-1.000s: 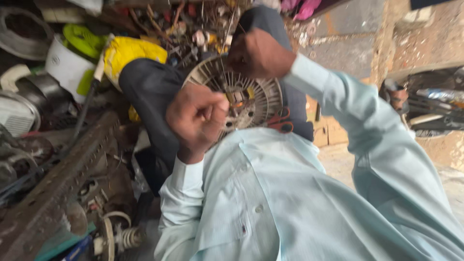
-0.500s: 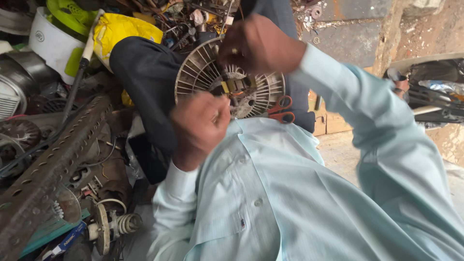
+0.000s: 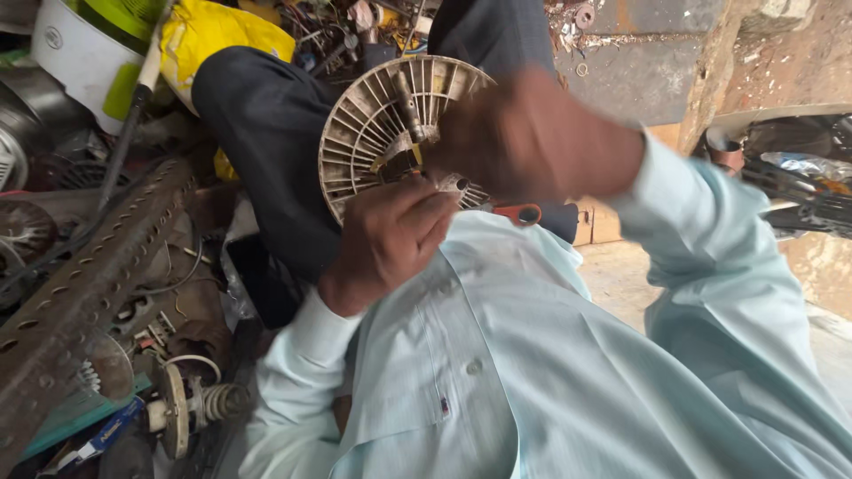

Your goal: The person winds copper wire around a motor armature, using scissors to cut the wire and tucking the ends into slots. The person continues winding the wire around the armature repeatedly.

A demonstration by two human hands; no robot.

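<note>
The fan wheel [image 3: 382, 133], upper centre, now fills more of the frame than a second ago. The left hand [image 3: 390, 239] has moved up against its hub, fingers curled on a small metal part. The right hand [image 3: 524, 142], blurred, grips the wheel's right edge, so the work stays at the hub.

— Count so far? Two hands: left [image 3: 386, 244], right [image 3: 524, 137]. One ribbed fan wheel [image 3: 373, 133].

— Anything else? One white bucket [image 3: 75, 58], one yellow bag [image 3: 222, 35], one perforated metal bar [image 3: 84, 293], one red-handled tool [image 3: 519, 214].
</note>
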